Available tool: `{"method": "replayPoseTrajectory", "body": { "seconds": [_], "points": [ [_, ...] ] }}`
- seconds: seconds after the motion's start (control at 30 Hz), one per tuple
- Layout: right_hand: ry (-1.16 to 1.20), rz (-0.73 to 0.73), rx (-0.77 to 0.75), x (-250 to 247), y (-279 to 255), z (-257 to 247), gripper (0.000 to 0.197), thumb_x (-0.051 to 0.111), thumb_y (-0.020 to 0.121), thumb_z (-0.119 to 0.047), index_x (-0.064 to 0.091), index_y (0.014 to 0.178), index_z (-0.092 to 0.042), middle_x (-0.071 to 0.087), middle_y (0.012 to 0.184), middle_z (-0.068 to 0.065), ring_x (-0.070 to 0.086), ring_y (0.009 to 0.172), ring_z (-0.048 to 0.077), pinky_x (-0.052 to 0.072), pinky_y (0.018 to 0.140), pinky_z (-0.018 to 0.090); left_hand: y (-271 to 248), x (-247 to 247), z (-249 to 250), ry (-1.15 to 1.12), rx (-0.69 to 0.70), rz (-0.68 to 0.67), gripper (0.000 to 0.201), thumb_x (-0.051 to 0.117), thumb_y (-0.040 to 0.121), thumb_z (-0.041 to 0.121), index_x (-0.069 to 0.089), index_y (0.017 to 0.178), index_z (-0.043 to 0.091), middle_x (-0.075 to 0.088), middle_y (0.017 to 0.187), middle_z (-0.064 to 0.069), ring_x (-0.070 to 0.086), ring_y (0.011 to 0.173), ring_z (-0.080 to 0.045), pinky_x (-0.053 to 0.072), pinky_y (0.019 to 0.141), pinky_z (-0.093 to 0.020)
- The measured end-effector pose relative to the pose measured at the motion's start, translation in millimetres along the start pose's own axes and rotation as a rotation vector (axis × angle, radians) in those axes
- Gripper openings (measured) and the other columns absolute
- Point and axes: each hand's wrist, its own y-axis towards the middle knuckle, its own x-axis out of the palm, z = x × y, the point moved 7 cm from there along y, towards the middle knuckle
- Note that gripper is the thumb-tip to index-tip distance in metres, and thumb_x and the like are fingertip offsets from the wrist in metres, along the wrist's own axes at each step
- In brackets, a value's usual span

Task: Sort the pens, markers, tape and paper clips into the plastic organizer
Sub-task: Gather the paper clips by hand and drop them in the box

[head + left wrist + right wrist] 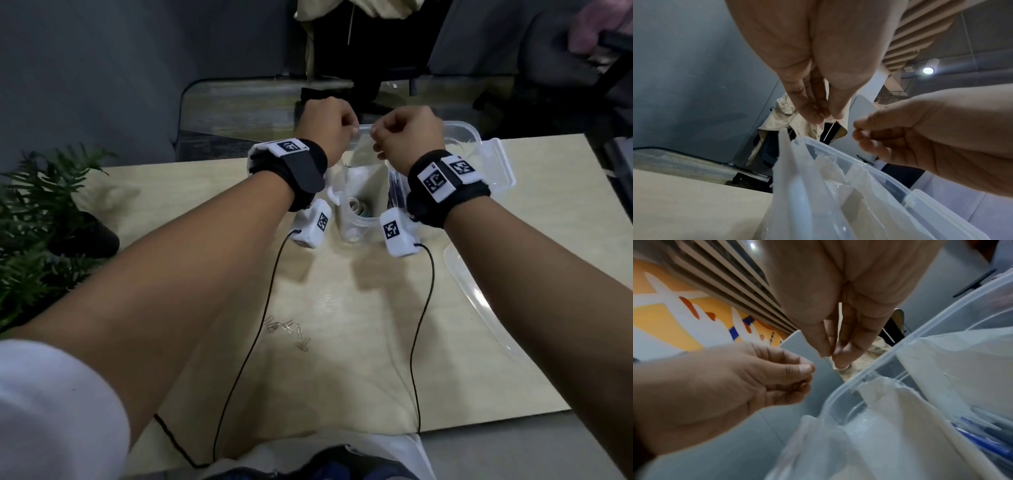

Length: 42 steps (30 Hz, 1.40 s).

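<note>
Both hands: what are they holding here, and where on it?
Left hand and right hand each pinch, between thumb and fingertips, something thin and clear above the plastic organizer. What it is cannot be told.

Both arms outstretched; left hand (323,128) and right hand (407,137) raised, fingertips pinched.

Both wrists are hiding most of the plastic organizer (479,137), so its compartments and contents are hardly showing from the head camera. The left hand (325,126) and right hand (404,133) are curling their fingers over something too thin and blurred to identify, even in the wrist views. The pens (982,443) are smearing into blue streaks, and the lid (486,301) is running under the right forearm.
</note>
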Motion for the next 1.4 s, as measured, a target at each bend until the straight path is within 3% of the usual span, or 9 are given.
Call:
{"method": "replayPoseTrajectory", "body": {
  "seconds": [0.2, 0.3, 0.4, 0.57, 0.77, 0.9, 1.07, 1.27, 1.4],
  "points": [
    [0.314, -0.358, -0.04, 18.4, -110.3, 3.1, 0.006, 0.061, 0.092, 0.002, 0.065, 0.089, 0.005, 0.067, 0.069, 0.007, 0.065, 0.059, 0.017, 0.058, 0.061, 0.033, -92.2, -11.2, -76.2, 0.076, -0.011, -0.145, 0.009, 0.066, 0.089, 0.02, 0.073, 0.095, 0.017, 0.063, 0.089, 0.004, 0.056, 0.074, -0.011, 0.04, 0.074, -0.019],
    [0.088, -0.533, -0.018, 61.3, -175.3, 53.1, 0.015, 0.065, 0.086, 0.002, 0.068, 0.085, -0.013, 0.066, 0.07, -0.005, 0.062, 0.06, 0.009, 0.056, 0.065, 0.035, -167.7, 19.5, -141.7, 0.228, -0.095, -0.458, 0.033, 0.073, 0.085, 0.027, 0.068, 0.117, 0.02, 0.061, 0.107, -0.001, 0.059, 0.086, -0.017, 0.042, 0.081, -0.023],
    [-0.361, -0.633, -0.039, 101.9, -227.4, 101.5, 0.034, 0.075, 0.083, -0.03, 0.066, 0.112, -0.016, 0.065, 0.105, -0.002, 0.064, 0.085, 0.011, 0.051, 0.083, 0.029, -233.6, 43.2, -179.0, 0.258, -0.197, -0.615, 0.073, 0.079, 0.079, 0.038, 0.045, 0.142, 0.026, 0.045, 0.127, -0.003, 0.049, 0.112, -0.021, 0.041, 0.092, -0.027],
    [-0.478, -0.65, 0.049, 135.4, -277.3, 132.6, 0.066, 0.08, 0.075, -0.041, 0.053, 0.126, -0.008, 0.05, 0.12, 0.009, 0.056, 0.105, 0.026, 0.044, 0.094, 0.031, -292.3, 65.9, -191.2, 0.218, -0.28, -0.481, 0.082, 0.08, 0.075, 0.042, 0.042, 0.146, 0.024, 0.04, 0.131, -0.003, 0.043, 0.121, -0.022, 0.039, 0.102, -0.029],
    [-0.55, -0.636, -0.03, 170.3, -294.0, 121.0, 0.033, 0.071, 0.085, -0.028, 0.059, 0.106, -0.005, 0.053, 0.112, 0.014, 0.058, 0.097, 0.034, 0.046, 0.086, 0.034, -307.3, 80.2, -181.9, 0.107, -0.31, -0.286, 0.027, 0.071, 0.086, 0.015, 0.07, 0.11, 0.004, 0.059, 0.114, -0.006, 0.059, 0.103, -0.024, 0.043, 0.089, -0.023],
    [-0.524, -0.59, -0.037, 183.5, -289.8, 113.4, 0.02, 0.062, 0.091, -0.022, 0.062, 0.1, -0.004, 0.056, 0.109, 0.015, 0.059, 0.095, 0.035, 0.047, 0.081, 0.035, -306.6, 78.7, -175.8, 0.117, -0.315, -0.273, 0.011, 0.062, 0.091, 0.008, 0.074, 0.092, 0.007, 0.061, 0.094, -0.006, 0.06, 0.088, -0.024, 0.035, 0.069, -0.01],
    [-0.503, -0.542, -0.046, 190.6, -281.0, 106.0, 0.015, 0.059, 0.09, -0.015, 0.066, 0.099, -0.004, 0.059, 0.102, 0.016, 0.06, 0.089, 0.036, 0.05, 0.076, 0.035, -306.8, 91.2, -179.1, 0.25, -0.271, -0.306, 0.019, 0.053, 0.096, 0.013, 0.071, 0.103, 0.01, 0.06, 0.103, -0.011, 0.057, 0.098, -0.028, 0.044, 0.079, -0.031],
    [-0.442, -0.47, -0.13, 193.2, -276.0, 95.8, 0.014, 0.053, 0.082, 0.003, 0.064, 0.089, -0.003, 0.059, 0.085, 0.015, 0.058, 0.073, 0.035, 0.046, 0.061, 0.033, -310.2, 94.8, -160.0, 0.591, -0.145, -0.408, 0.02, 0.061, 0.047, 0.001, 0.063, 0.063, 0.012, 0.055, 0.063, -0.005, 0.055, 0.055, -0.02, 0.041, 0.045, -0.025],
    [-0.357, -0.416, -0.116, 182.2, -267.1, 102.0, 0.013, 0.059, 0.083, 0.0, 0.068, 0.092, -0.003, 0.062, 0.09, 0.012, 0.06, 0.077, 0.031, 0.05, 0.068, 0.033, -307.9, 92.2, -169.9, 0.522, -0.161, -0.361, 0.023, 0.053, 0.074, -0.006, 0.063, 0.092, 0.005, 0.059, 0.088, -0.012, 0.059, 0.081, -0.029, 0.045, 0.062, -0.034]
  ]
}}
